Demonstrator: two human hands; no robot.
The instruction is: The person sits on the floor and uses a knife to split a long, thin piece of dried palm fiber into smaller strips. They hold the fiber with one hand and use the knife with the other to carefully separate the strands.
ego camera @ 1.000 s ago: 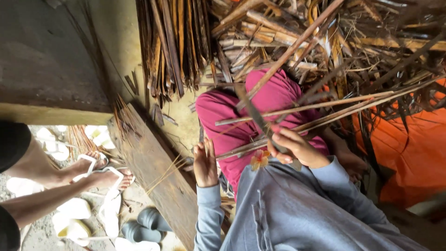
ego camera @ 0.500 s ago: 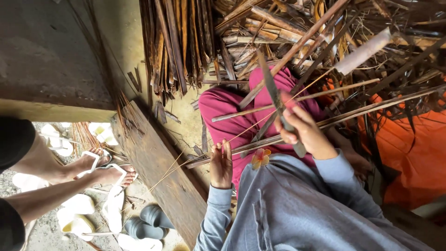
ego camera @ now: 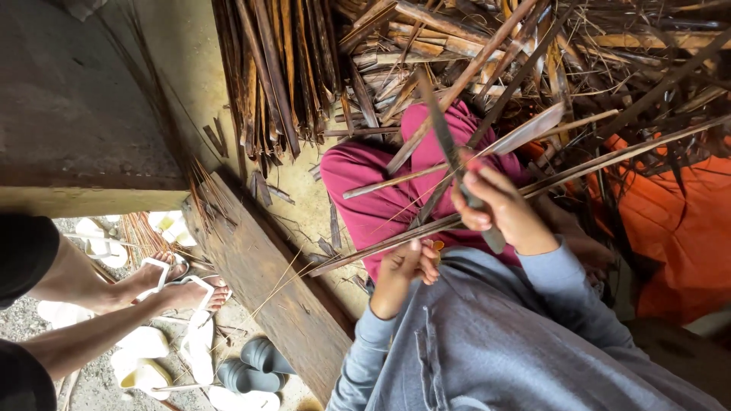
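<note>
My right hand [ego camera: 499,207] grips the handle of a long dark knife [ego camera: 442,129] whose blade points up and away over my lap. My left hand [ego camera: 411,262] holds the near end of a long thin brown strip [ego camera: 533,194] that runs up to the right across my magenta trousers [ego camera: 381,198]. The blade crosses above that strip and other split strips lying over my knees. Grey sleeves cover both forearms.
A heap of dry brown stalks and strips [ego camera: 320,68] fills the top. A worn wooden plank [ego camera: 266,281] runs diagonally at left. Another person's sandalled feet [ego camera: 179,285] stand beside loose slippers [ego camera: 255,365]. Orange cloth [ego camera: 678,228] lies at right.
My right hand has lifted the knife up and to the right. My left hand slid down along the strip, closer to my body.
</note>
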